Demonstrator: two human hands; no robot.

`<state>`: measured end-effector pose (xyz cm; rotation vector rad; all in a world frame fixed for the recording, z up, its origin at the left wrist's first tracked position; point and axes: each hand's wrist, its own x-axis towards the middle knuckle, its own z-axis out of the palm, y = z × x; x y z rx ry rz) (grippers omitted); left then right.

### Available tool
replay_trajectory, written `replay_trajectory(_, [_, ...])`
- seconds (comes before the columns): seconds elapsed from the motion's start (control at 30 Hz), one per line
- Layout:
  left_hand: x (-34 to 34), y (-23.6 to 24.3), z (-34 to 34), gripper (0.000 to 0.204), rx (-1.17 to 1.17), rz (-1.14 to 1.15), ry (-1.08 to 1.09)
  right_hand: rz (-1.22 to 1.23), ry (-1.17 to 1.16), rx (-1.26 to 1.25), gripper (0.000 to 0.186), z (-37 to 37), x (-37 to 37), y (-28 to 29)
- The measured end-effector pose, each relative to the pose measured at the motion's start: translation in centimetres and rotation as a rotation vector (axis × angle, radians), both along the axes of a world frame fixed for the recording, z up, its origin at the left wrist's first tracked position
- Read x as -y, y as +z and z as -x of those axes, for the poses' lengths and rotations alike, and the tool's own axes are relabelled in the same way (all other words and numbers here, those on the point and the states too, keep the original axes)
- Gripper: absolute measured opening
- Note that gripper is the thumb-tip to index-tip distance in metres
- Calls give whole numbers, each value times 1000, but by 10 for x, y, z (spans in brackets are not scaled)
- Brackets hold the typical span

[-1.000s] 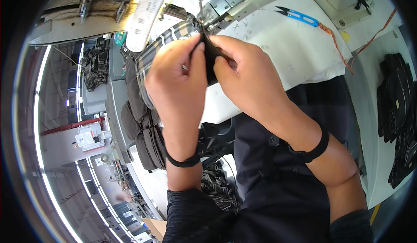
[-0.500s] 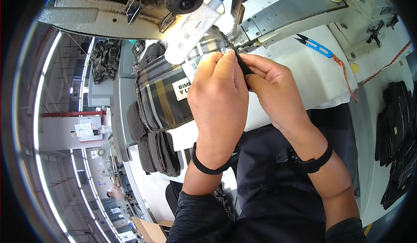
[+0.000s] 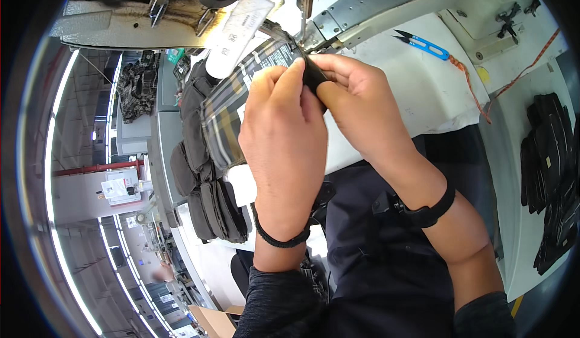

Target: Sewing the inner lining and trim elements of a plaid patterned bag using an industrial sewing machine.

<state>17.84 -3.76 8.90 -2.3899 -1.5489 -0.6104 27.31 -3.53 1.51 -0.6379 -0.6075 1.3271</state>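
2 hands, left hand (image 3: 284,132) and right hand (image 3: 356,105), pinch a black fabric piece (image 3: 314,77) beside the sewing machine (image 3: 199,11).

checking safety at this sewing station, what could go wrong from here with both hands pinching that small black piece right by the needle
1. Both hands, left hand and right hand, pinch the small black piece just below the needle area; fingertips might get caught if the machine ran.
2. The hands cover much of the plaid fabric, so the piece may be stitched misaligned.
3. The blue thread snips lie open-bladed near the right hand; a reach could nick it.
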Motion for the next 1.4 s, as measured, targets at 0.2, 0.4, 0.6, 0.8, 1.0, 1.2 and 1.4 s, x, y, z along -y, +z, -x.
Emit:
replay_trajectory(0.2, [-4,-10,9,15,181,4,-162,-108,-319,477,25,3,7,-19])
replay_trajectory(0.4, [-8,-10,8,12,149,-38,-168,-72,-233,322,22,-1,11,-14])
replay_trajectory(0.6, [-21,4,7,13,60,2,-149,-60,-227,335,19,-2,-4,-13])
replay_trajectory(0.8, [-18,-4,15,21,-21,-95,-167,-94,-271,381,13,0,-14,-14])
replay_trajectory(1.0, [-25,12,25,22,-90,261,-43,-24,-334,339,13,14,-14,-9])
replay_trajectory(1.2, [-31,-10,51,32,-33,-56,-261,-2,-617,710,31,33,-3,-12])
replay_trajectory(1.4, [-37,-7,49,40,-33,-175,-434,-36,-439,621,26,7,8,-9])
